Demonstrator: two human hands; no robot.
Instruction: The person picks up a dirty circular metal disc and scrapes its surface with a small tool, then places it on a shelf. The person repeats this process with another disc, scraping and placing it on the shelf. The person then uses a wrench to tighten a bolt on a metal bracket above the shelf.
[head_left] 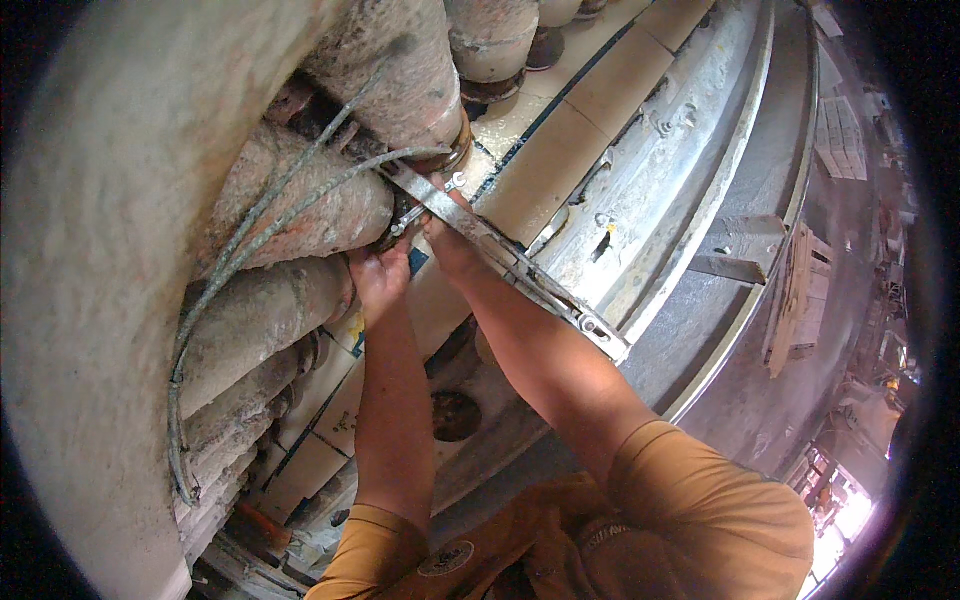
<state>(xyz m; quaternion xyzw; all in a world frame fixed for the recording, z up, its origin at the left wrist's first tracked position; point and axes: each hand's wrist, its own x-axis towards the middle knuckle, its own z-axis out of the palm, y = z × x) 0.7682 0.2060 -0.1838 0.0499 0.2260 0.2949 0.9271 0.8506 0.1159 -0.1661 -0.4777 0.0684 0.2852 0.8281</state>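
My left hand [381, 277] reaches up against the lower end of a grimy, cylindrical roller [310, 195]. Its fingers curl in under that end, and what they grip is hidden. Beside its fingertips lies the lower end of a silver wrench [404, 221]. My right hand [437, 228] is closed around the wrench's middle, partly covered by a flat metal bar [470, 226] that crosses over it. The wrench's open jaw shows just past the bar. Two stiff, frayed wire cables [262, 217] loop over the rollers, close to both hands.
A thick pale cylinder [90, 300] fills the left side. More rollers [262, 318] stand in a row along beige blocks [535, 160]. Right of these run a curved metal channel [690, 130] and a bracket [738, 248]. A round hole [456, 415] lies below my forearms.
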